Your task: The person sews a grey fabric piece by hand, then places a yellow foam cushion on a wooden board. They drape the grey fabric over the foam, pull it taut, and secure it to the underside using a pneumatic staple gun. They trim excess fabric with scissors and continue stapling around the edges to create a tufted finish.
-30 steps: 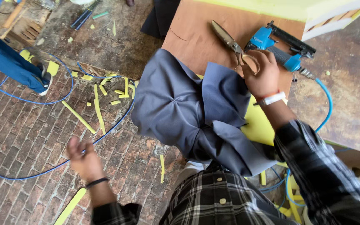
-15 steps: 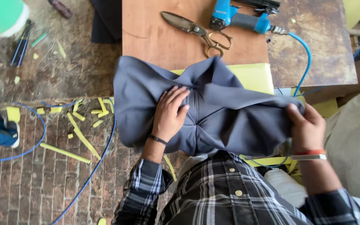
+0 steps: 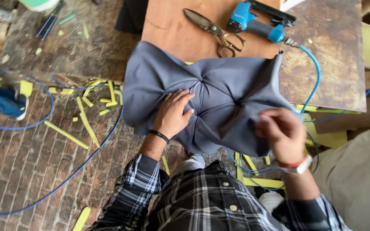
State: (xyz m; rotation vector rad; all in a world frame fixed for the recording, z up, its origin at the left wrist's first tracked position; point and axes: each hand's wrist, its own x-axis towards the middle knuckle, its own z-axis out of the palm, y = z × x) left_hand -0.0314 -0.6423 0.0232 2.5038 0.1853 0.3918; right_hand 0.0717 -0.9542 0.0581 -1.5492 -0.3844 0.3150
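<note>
A grey tufted fabric cover (image 3: 219, 92) with folds running into two button points lies over a foam pad at the near edge of a wooden board (image 3: 172, 30). My left hand (image 3: 173, 114) rests flat on the fabric beside the left tuft, fingers spread. My right hand (image 3: 281, 132) pinches the fabric's lower right edge; it is blurred. Beyond the cover lie large metal scissors (image 3: 213, 31) and a blue pneumatic stapler (image 3: 258, 21) with a blue hose (image 3: 313, 72).
Yellow foam strips (image 3: 84, 122) and a blue hose (image 3: 78, 167) lie on the brick floor at left. A person's blue trouser leg and shoe (image 3: 3, 100) stand at far left. A worn brown tabletop (image 3: 322, 55) extends right; beige cloth (image 3: 356, 179) lies at lower right.
My left hand came up from the floor side onto the fabric. My right hand left the scissors, gripped the cover's right edge, then shifted lower. The cover is now spread flatter.
</note>
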